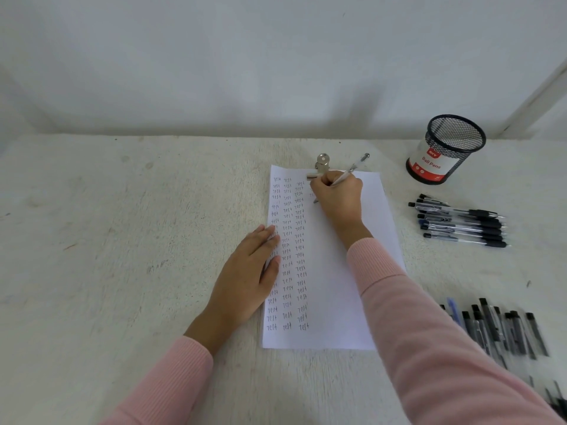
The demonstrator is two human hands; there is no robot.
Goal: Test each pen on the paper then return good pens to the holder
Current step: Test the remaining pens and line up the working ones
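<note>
Head view: right hand (pixel 337 194) curled round a pen (pixel 357 164) at the far end of the paper (pixel 352 302); left hand (pixel 248 277) flat, fingers straight, pressing the paper's left edge. Far right, mesh holder (pixel 445 148) upright, Ball Pens label (pixel 428 164) inside. Loose pens (pixel 460 222) right of the paper, apart from the holder.

Pink knit sleeves (pixel 429 332) (ribbed cuffs (pixel 377 262))
</note>
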